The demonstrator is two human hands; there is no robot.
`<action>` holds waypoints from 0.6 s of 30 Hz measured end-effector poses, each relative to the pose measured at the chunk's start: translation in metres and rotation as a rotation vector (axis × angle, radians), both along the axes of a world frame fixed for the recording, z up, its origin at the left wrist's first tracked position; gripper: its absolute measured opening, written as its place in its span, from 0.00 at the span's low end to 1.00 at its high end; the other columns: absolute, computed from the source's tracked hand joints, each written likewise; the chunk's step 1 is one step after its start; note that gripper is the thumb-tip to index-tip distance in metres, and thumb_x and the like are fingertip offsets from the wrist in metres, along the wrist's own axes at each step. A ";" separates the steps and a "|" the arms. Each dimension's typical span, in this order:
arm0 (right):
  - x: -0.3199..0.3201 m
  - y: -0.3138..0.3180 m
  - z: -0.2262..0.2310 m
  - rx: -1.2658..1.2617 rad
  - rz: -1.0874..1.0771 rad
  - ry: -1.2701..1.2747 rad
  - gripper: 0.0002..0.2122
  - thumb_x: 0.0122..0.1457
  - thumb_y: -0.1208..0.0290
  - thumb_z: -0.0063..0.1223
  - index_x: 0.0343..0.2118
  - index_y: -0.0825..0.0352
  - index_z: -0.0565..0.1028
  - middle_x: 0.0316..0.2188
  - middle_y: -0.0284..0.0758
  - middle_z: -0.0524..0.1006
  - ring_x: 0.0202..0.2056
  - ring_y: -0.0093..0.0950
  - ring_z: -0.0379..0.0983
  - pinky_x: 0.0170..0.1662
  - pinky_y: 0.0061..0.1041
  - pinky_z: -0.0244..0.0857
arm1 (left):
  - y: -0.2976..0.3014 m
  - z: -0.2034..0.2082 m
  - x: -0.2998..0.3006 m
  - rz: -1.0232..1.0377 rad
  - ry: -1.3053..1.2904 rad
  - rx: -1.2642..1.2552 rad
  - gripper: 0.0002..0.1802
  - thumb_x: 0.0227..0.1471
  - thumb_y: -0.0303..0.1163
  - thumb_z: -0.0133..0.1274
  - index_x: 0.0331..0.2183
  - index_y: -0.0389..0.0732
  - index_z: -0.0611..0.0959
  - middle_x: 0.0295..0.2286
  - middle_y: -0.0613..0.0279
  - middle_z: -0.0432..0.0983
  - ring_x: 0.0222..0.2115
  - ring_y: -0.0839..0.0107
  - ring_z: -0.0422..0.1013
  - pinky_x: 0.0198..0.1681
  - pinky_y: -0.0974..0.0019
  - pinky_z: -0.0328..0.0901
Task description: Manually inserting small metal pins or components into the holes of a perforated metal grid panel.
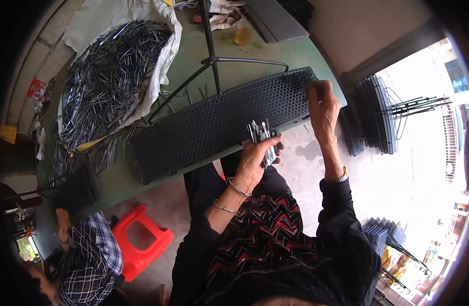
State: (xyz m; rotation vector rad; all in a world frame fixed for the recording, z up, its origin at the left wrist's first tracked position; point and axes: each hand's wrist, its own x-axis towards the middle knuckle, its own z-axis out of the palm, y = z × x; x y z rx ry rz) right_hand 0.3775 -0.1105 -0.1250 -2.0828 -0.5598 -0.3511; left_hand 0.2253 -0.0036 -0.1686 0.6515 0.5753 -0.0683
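A long black panel with a honeycomb of holes (204, 122) lies slantwise on the green table (188, 48). Attached to or resting against its far edge is a black metal frame of thin rods (208, 35); the joint is not clear. My left hand (254, 160) is wrapped round a bundle of thin, short metal strips (263, 133) beside the panel's near edge. At the panel's right end is my right hand (324, 109), fingers bent and pinched together over the corner. Whatever those fingertips hold is too small to make out.
A white sack (165, 56), heaped with dark metal strips (112, 71), lies open at the far left. A glass of yellow liquid (243, 35) stands at the back. Another person (89, 255) works at lower left by a red stool (142, 242). Stacked black panels (379, 117) stand right.
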 end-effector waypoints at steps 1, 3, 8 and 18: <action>0.011 -0.001 -0.011 0.022 0.002 -0.052 0.05 0.60 0.73 0.48 0.35 0.68 0.70 0.22 0.37 0.77 0.22 0.24 0.74 0.27 0.23 0.67 | -0.001 0.001 0.001 0.010 -0.011 -0.027 0.10 0.45 0.29 0.60 0.31 0.37 0.79 0.23 0.62 0.76 0.20 0.75 0.71 0.23 0.73 0.65; 0.034 -0.005 -0.032 -0.038 -0.040 -0.123 0.05 0.60 0.72 0.48 0.35 0.68 0.71 0.21 0.37 0.76 0.22 0.25 0.74 0.27 0.24 0.66 | -0.003 0.003 0.003 0.015 -0.035 -0.035 0.09 0.45 0.27 0.58 0.32 0.35 0.78 0.24 0.60 0.76 0.22 0.73 0.72 0.24 0.71 0.66; 0.054 0.000 -0.053 -0.101 -0.060 -0.150 0.05 0.58 0.72 0.48 0.33 0.67 0.71 0.20 0.41 0.74 0.20 0.31 0.73 0.26 0.29 0.65 | -0.006 0.001 0.004 0.014 -0.051 -0.023 0.09 0.45 0.28 0.58 0.31 0.35 0.79 0.23 0.58 0.77 0.21 0.73 0.72 0.23 0.72 0.66; 0.050 0.002 -0.048 -0.157 0.006 -0.118 0.05 0.56 0.71 0.50 0.34 0.64 0.74 0.24 0.42 0.74 0.26 0.36 0.74 0.30 0.31 0.65 | -0.006 -0.001 0.003 0.040 -0.072 -0.074 0.09 0.45 0.28 0.58 0.30 0.33 0.79 0.23 0.57 0.77 0.21 0.73 0.72 0.22 0.72 0.66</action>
